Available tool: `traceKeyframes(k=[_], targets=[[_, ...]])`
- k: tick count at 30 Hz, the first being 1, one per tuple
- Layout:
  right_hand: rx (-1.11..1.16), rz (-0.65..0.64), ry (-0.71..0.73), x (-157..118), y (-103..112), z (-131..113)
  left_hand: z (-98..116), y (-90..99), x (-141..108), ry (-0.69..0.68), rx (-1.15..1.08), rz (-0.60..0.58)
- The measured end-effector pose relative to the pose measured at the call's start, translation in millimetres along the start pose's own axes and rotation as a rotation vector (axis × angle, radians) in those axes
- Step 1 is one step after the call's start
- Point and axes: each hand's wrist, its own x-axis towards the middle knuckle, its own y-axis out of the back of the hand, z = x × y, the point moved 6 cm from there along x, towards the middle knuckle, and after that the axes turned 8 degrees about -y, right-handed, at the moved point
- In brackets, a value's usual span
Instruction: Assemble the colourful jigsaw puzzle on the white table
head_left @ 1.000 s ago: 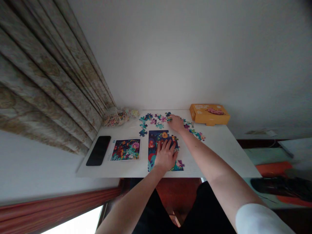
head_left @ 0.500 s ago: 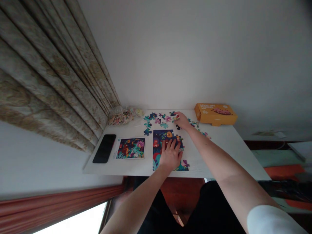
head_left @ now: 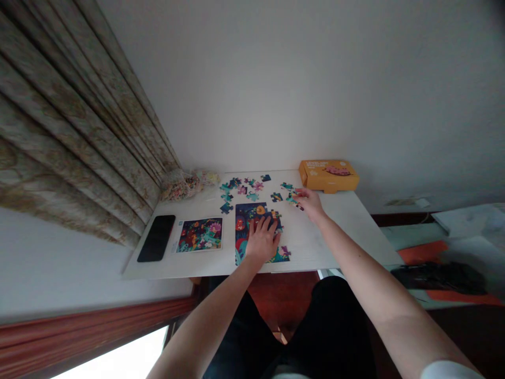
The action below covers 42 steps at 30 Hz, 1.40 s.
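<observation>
My left hand point(head_left: 262, 239) lies flat with its fingers spread on a part-assembled jigsaw puzzle point(head_left: 248, 221) of dark blue and teal pieces, and it hides the puzzle's middle. My right hand point(head_left: 310, 204) is to the right of the puzzle, its fingertips pinching what looks like a small dark jigsaw piece point(head_left: 300, 207). Just left of those fingertips lie teal loose pieces point(head_left: 291, 198). Several more loose pieces point(head_left: 240, 187) are scattered across the far side of the white table point(head_left: 315, 237). A printed picture card point(head_left: 199, 235) lies left of the puzzle.
A black phone point(head_left: 156, 238) lies at the table's left end, near a clear bag of pieces point(head_left: 183, 185). An orange box point(head_left: 329, 176) stands at the far right corner. A wall runs along the far edge, and a curtain point(head_left: 79, 116) hangs at left.
My right hand has moved rightward, away from the scattered pieces, and the whole view has shifted slightly. My left hand stays on the puzzle.
</observation>
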Motion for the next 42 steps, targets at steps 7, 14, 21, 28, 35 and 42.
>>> traceKeyframes(k=[7,14,21,28,35,42], targets=[[-0.240,0.032,0.180,-47.4,10.1,8.5,-0.3,0.1,1.1,-0.001,0.018,0.012],[-0.329,0.204,0.237,-75.8,14.3,13.4,0.5,2.7,1.0,-0.012,0.042,0.016],[-0.166,0.246,0.150,-49.8,55.0,20.1,-0.3,0.7,0.5,-0.016,0.044,0.030],[-0.183,0.414,0.147,-17.0,121.4,15.8,-0.2,1.2,0.8,-0.021,0.044,0.038],[-0.250,0.406,0.156,-12.5,129.7,23.8,-0.6,1.7,0.8,-0.020,0.044,0.037],[-0.523,0.345,0.250,-13.4,111.8,17.3,-1.1,0.4,1.0,-0.021,0.055,0.035]])
